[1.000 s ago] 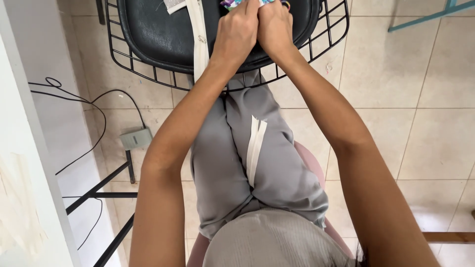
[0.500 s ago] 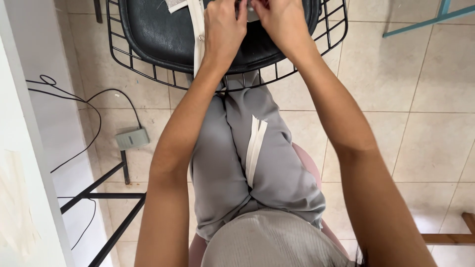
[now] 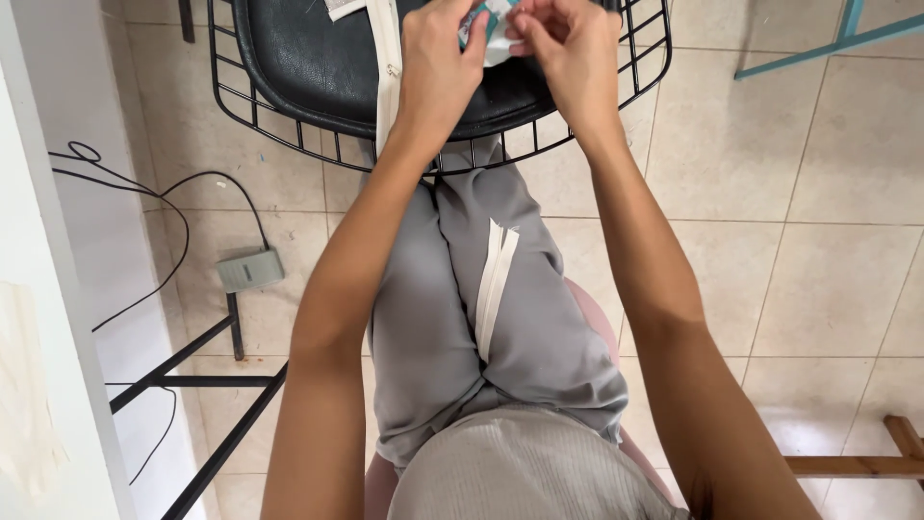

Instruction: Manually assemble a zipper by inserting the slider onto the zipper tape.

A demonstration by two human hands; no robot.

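Teal-and-white packet (image 3: 488, 29) is pinched between left hand (image 3: 438, 63) and right hand (image 3: 568, 53), black chair cushion (image 3: 318, 67) right underneath them.

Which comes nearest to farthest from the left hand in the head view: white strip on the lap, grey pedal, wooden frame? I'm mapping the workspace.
From the left hand:
1. White strip, on the lap.
2. Grey pedal, floor, left.
3. Wooden frame, floor, lower right.

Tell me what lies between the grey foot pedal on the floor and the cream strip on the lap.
In the head view, the person's left forearm crosses between the pedal and the cream strip, over grey trouser fabric.
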